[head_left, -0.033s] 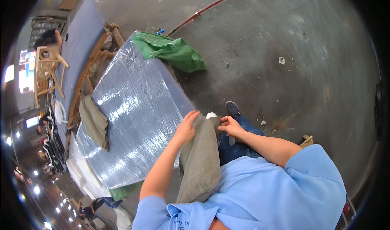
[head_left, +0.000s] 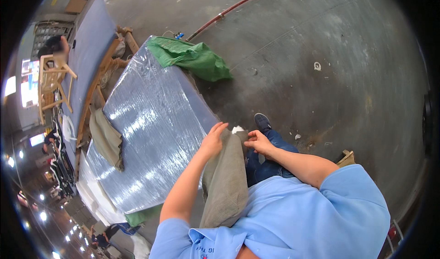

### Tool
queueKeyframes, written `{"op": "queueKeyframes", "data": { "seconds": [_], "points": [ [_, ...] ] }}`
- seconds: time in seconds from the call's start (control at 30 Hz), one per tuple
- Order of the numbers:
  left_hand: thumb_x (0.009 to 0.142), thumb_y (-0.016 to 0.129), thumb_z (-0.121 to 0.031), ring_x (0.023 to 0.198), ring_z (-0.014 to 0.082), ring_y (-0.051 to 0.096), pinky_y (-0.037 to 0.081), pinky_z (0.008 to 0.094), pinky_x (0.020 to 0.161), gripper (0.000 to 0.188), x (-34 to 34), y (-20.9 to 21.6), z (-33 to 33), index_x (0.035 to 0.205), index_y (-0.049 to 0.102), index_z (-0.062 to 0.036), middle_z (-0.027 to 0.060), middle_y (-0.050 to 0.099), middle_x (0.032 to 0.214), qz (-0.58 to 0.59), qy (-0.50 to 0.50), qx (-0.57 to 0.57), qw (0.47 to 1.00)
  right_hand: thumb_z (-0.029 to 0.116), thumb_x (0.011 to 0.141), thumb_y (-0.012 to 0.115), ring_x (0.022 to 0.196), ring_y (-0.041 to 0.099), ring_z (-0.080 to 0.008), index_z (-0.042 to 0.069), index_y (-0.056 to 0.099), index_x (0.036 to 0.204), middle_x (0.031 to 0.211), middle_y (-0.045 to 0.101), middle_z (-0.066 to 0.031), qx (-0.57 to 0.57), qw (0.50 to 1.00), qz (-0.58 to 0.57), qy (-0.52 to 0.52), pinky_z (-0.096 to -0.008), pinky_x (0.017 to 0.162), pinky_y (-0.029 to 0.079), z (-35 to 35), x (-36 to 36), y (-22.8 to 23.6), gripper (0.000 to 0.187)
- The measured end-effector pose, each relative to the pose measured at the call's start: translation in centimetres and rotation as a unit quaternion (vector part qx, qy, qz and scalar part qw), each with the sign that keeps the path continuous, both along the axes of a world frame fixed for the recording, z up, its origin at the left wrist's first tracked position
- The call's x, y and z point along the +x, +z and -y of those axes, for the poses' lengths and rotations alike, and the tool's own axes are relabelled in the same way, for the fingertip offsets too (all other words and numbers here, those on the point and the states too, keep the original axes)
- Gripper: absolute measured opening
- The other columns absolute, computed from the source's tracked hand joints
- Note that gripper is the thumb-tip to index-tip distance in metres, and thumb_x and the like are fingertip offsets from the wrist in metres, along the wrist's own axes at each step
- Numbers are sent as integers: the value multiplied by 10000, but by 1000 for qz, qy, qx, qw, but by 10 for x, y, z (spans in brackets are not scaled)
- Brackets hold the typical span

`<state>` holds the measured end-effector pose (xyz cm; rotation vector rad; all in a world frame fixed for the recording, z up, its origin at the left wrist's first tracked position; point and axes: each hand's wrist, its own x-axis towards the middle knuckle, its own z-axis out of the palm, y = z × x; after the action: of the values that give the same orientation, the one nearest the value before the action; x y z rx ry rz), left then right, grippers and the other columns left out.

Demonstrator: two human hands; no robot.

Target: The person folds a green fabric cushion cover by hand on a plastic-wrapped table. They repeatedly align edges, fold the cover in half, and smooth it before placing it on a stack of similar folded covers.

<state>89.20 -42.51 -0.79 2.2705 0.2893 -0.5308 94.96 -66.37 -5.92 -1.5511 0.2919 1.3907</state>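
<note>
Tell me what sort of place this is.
Probably a furniture or upholstery workshop: a pale wooden chair by a long work surface, a worktable wrapped in clear plastic, and a grey-green fabric piece with white material at its end.

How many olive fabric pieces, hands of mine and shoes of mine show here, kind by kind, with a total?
Olive fabric pieces: 2 (piece at the hands, piece on the plastic-wrapped surface)
Hands: 2 (left hand, right hand)
Shoes: 1 (dark shoe)
Total: 5
</note>
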Motion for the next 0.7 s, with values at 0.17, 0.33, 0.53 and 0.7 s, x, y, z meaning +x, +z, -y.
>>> {"op": "queueKeyframes", "data": {
  "seconds": [0.17,0.33,0.53,0.7],
  "points": [
    [874,561,-64,1165,404,640,511,479,1018,475,15,-29,24,1331,674,-122,212,673,1219,-108,70,58,990,272,910,813,918,630,-142,121,545,1215,1067,661,-26,15,996,-90,-22,-339,735,500,-1,-10,-13,434],
    [866,599,-180,1064,419,656,530,506,952,295,-10,-30,33,1097,754,-80,202,679,1118,-123,130,180,967,249,930,806,743,575,-134,106,591,1031,887,631,-10,-10,991,-72,-115,-320,603,470,-7,-24,2,277],
    [864,589,-196,1051,427,670,530,507,938,270,-40,-21,38,1040,734,-52,227,708,1081,-91,127,178,972,223,929,805,688,535,-123,114,581,915,804,577,7,3,985,-104,-137,-296,574,438,-3,-61,-3,250],
    [860,579,-191,1031,409,700,533,501,921,260,-56,-15,34,1021,714,-38,242,742,1022,-62,180,121,974,155,940,785,658,509,-91,127,585,938,772,559,27,1,979,-23,-205,-257,555,408,-12,-105,-7,201]
  ]
}}
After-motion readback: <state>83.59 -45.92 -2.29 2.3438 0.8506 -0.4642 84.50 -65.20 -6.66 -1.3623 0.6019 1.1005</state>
